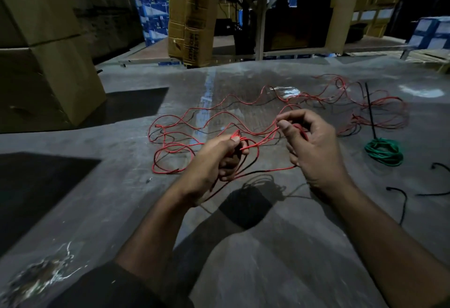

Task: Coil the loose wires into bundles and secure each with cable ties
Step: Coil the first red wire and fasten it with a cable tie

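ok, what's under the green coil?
The green coil lies on the bare grey floor, with a black cable tie reaching out from its far edge. Whether the tie passes under or around the coil can't be seen.

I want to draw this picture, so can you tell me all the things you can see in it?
Long loose red wire: one tangle, red, spread over the grey floor ahead of the hands.
Coiled green wire bundle: one, green, on the floor at right.
Long black cable tie: one, black, sticking up from the green bundle.
Loose black ties: a few, black, floor at far right.
Grey concrete floor: one, grey, beneath everything.
Brown cardboard boxes: several, brown, stacked at left and behind.
Blue printed cartons: several, blue, in the background.
Left hand: one, gripping gathered red loops.
Right hand: one, pinching the red wire.
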`<state>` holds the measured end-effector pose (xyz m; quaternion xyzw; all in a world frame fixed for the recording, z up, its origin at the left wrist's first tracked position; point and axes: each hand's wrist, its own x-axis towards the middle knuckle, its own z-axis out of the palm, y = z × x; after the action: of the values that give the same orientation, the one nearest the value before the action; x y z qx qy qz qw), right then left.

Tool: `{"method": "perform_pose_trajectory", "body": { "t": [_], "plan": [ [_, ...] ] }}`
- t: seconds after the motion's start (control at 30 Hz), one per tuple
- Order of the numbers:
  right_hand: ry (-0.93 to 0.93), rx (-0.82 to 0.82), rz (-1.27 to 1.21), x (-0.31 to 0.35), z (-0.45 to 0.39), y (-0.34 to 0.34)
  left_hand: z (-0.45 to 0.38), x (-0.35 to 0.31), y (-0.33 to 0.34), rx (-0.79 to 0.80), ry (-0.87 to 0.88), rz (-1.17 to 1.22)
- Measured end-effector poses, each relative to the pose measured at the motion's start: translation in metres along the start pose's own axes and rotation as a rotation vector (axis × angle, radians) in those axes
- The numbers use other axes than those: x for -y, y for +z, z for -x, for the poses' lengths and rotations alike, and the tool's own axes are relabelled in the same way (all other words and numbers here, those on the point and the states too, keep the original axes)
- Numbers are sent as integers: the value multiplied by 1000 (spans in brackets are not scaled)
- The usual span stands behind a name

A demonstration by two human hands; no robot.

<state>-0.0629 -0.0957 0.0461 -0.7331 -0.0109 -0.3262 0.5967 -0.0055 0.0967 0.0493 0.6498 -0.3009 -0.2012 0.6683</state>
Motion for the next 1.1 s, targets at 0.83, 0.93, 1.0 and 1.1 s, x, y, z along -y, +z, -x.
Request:
{"method": "perform_pose_trajectory", "body": {
  "t": [0.83, 0.93, 1.0, 1.1],
  "plan": [
    [380, 267, -87, -25, 13, 32, -9, 2, -16, -122, 251, 773],
    [447, 297, -207, -24, 19, 41, -11, 2, -21, -236, 305, 830],
    [496, 378, -159, -25, 27, 44, -11, 2, -23, -298, 338, 767],
    [510, 591, -4, -23, 36, 42, -12, 4, -26, -346, 372, 569]
  ]
}}
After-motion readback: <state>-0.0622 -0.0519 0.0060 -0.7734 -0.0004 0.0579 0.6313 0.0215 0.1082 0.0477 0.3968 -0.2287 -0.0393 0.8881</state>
